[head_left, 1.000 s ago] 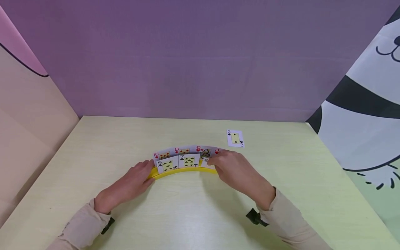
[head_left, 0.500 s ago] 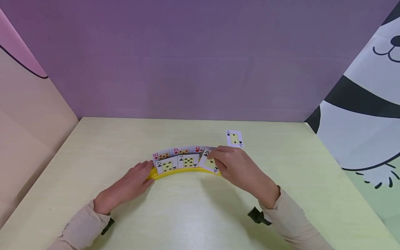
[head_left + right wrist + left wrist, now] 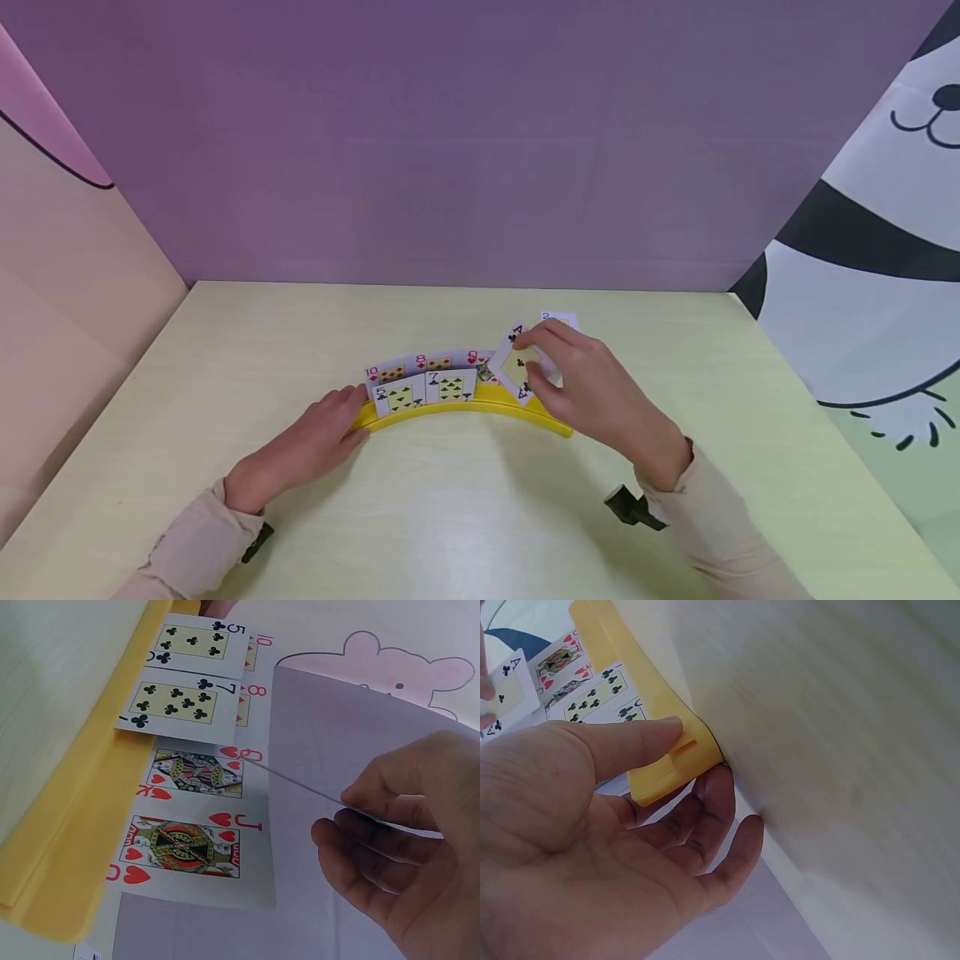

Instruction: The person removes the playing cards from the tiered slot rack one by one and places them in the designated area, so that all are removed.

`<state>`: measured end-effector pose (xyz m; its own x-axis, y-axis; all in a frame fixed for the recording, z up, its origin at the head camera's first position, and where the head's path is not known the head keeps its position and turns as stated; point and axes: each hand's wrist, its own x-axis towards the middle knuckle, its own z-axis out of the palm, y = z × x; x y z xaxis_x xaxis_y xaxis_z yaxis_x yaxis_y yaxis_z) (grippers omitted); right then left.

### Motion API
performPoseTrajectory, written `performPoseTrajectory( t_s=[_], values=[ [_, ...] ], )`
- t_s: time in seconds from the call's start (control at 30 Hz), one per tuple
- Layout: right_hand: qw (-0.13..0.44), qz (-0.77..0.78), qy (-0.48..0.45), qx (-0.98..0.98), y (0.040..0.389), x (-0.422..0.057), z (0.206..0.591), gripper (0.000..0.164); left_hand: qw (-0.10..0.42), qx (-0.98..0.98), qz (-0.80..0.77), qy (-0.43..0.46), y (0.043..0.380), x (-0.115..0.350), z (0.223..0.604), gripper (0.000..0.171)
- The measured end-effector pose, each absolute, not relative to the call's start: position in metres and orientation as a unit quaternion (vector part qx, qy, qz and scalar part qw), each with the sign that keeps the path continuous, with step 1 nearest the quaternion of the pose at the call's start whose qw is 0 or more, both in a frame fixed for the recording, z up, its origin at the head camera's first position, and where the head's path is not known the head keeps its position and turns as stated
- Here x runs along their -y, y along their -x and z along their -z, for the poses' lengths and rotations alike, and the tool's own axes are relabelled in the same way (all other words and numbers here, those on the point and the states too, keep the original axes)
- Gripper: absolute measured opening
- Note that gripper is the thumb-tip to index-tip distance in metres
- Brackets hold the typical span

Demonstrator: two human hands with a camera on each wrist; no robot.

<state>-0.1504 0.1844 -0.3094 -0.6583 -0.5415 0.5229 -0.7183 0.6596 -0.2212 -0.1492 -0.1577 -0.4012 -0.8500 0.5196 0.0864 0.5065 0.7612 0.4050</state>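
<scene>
The ace of clubs (image 3: 514, 368) is raised in the air over the right part of a yellow card holder (image 3: 553, 424), tilted with one corner up, in the pinch of the right hand (image 3: 592, 379). Thumb and fingertips press together on it from both sides (the right wrist view catches the card almost edge-on, as a thin line). Its far end overlaps a corner of the queen of hearts (image 3: 196, 774) in that view; whether the two touch, I cannot tell.

The left hand (image 3: 315, 433) grips the holder's left end, thumb laid on the near face and the other fingers curled round the far side and underneath.

The holder, a curved strip, rests on a pale wooden table (image 3: 420, 517) and carries two rows of cards. In the front row stand the five of clubs (image 3: 401, 396) and, beside it, the seven of clubs (image 3: 452, 386). Behind them lean the ten of diamonds (image 3: 384, 368) and the eight of diamonds (image 3: 438, 362), then the queen and the jack of hearts (image 3: 184, 847) (the right hand and the ace hide the jack in the head view).

Beyond the right hand a card marked 2 (image 3: 564, 317) lies flat on the table, partly covered. A purple backdrop (image 3: 450, 150) rises behind.
</scene>
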Motion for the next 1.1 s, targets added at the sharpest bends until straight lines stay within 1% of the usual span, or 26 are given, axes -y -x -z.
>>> performPoseTrajectory(
  t_s=[0.2, 0.4, 0.6, 0.83, 1.1],
  values=[
    [0.215, -0.269, -0.349, 0.872, 0.155, -0.191, 0.307, 0.027, 0.014, -0.938, -0.214, -0.274, 0.148, 0.157, 0.4, 0.048],
    [0.242, -0.304, -0.33, 0.86, 0.161, -0.201, 0.305, 0.028, 0.022, -0.938, -0.217, -0.269, 0.148, 0.157, 0.4, 0.05],
    [0.266, -0.342, -0.299, 0.851, 0.165, -0.209, 0.302, 0.028, 0.01, -0.938, -0.212, -0.274, 0.148, 0.155, 0.4, 0.049],
    [0.271, -0.385, -0.267, 0.841, 0.17, -0.217, 0.301, 0.021, 0.005, -0.939, -0.209, -0.274, 0.147, 0.156, 0.4, 0.048],
    [0.312, -0.395, -0.242, 0.83, 0.183, -0.231, 0.305, 0.01, 0.01, -0.939, -0.208, -0.273, 0.148, 0.156, 0.401, 0.05]
  ],
)
